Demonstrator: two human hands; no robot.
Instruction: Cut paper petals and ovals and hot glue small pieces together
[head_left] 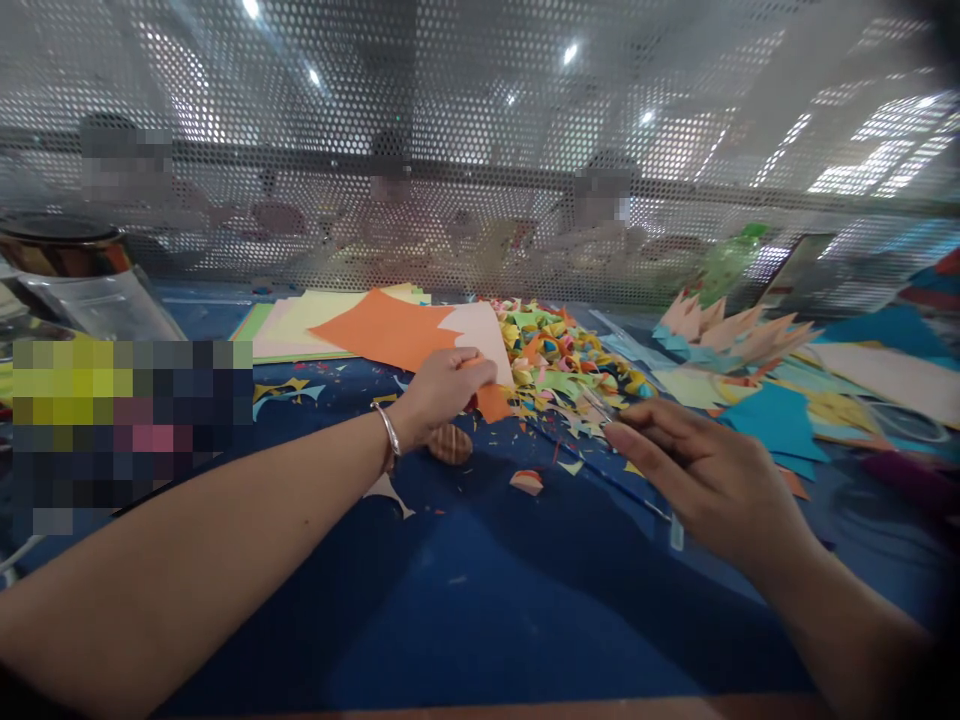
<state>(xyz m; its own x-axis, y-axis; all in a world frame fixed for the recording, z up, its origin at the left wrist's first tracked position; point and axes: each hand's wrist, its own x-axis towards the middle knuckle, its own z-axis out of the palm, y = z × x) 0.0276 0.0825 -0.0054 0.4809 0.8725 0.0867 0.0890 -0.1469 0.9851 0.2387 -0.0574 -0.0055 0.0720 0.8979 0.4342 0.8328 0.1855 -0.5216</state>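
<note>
My left hand (pixel 450 390), with a bracelet at the wrist, is closed in a pinch at the near edge of some paper. Beside its fingers are a pale pink sheet (pixel 484 335) and a small orange piece (pixel 493 403); the fingers hide exactly what they grip. An orange sheet (pixel 382 325) with pointed, curved edges lies just beyond. My right hand (pixel 697 470) is closed on a slim metal tool (pixel 598 405), tip toward the paper pile; its kind is unclear, perhaps tweezers. A brown striped oval object (pixel 450 444) sits below my left hand.
A heap of coloured paper curls (pixel 570 350) stands mid-table, with stacked sheets (pixel 285 330) to its left. Pointed folded paper pieces (pixel 727 325), blue paper (pixel 780 425) and a green bottle (pixel 731 265) are at right. A clear jar (pixel 97 300) stands left. A perforated screen (pixel 480 220) rises behind.
</note>
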